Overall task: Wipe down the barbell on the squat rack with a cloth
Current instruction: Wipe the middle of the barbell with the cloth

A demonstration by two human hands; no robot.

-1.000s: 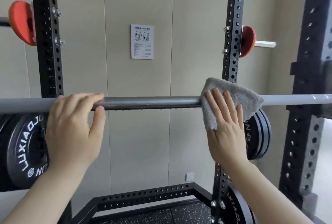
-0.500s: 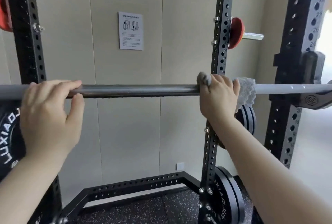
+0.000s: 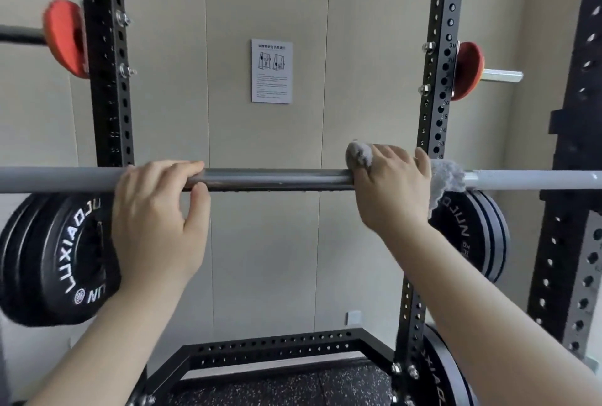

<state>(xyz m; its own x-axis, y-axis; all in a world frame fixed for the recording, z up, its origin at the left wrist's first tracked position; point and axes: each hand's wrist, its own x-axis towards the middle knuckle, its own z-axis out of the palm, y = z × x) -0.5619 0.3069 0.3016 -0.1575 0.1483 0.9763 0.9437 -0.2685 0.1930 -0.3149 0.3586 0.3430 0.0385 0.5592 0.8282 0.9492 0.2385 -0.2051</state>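
Note:
The barbell (image 3: pixel 277 179) runs level across the view, dark in the middle and pale grey toward both ends. My left hand (image 3: pixel 159 210) is wrapped over it left of centre, fingers curled on top and thumb under. My right hand (image 3: pixel 391 187) clamps a grey cloth (image 3: pixel 446 181) around the bar right of centre. Cloth bunches out at the hand's left edge (image 3: pixel 360 153) and hangs from its right side.
Black perforated rack uprights stand behind at left (image 3: pixel 107 80) and right (image 3: pixel 439 80), with a nearer one at the far right (image 3: pixel 576 210). Black weight plates (image 3: pixel 55 259) hang on pegs at left and right (image 3: pixel 472 233). Orange discs sit on upper pegs. A notice hangs on the wall.
My right hand went from flat against the draped cloth to closed around the bar with the cloth bunched under it. The left hand kept its grip. The view shifted.

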